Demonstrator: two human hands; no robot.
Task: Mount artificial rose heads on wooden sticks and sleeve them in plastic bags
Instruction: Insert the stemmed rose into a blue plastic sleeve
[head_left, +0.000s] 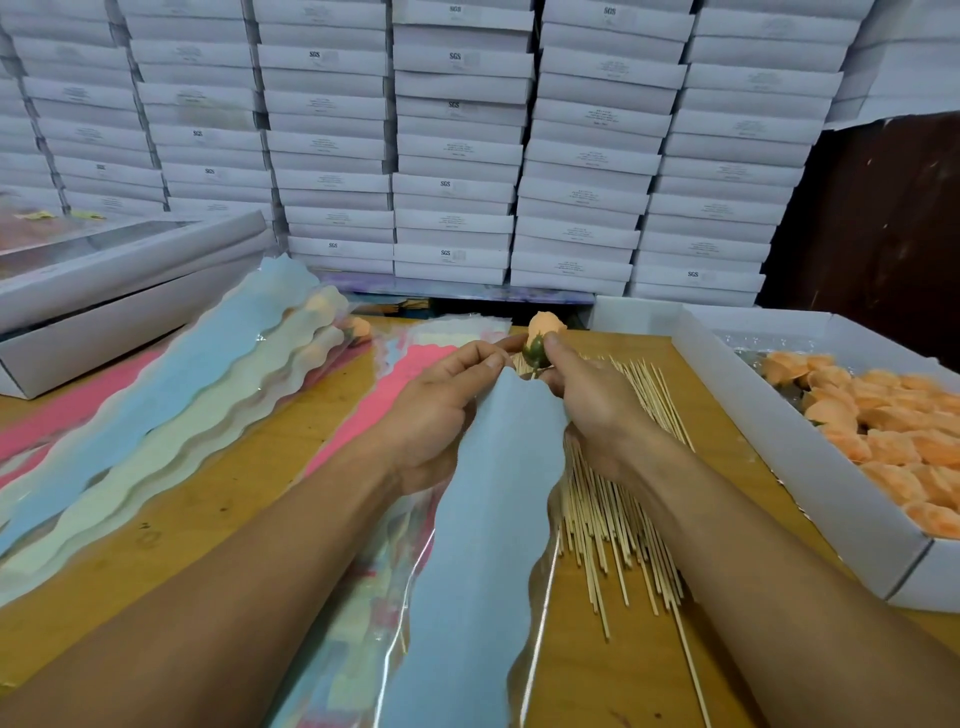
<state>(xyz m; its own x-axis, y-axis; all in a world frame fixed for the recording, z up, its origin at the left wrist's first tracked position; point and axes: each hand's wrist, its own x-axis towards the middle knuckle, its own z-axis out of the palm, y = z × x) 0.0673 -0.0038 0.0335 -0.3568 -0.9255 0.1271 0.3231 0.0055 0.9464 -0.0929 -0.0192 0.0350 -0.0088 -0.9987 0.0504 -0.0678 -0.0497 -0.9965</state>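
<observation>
At our table (270, 483), sticks (613, 519) lie at centre, a tray of rose heads (883, 431) at three o'clock, sleeved roses (171, 410) at nine, stacked boxes (457, 156) at twelve.

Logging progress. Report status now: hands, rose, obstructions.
Left hand pinches blue plastic sleeve at its mouth. Right hand grips peach rose head at its green base. Nothing in the way.

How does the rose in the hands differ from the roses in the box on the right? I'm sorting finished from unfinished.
The held rose stands upright with its green base showing, pinched between the left hand and the right hand; the boxed roses lie loose in a heap, untouched. The held rose sits at the mouth of a blue plastic bag; the boxed roses have no bags. Both are the same orange.
</observation>
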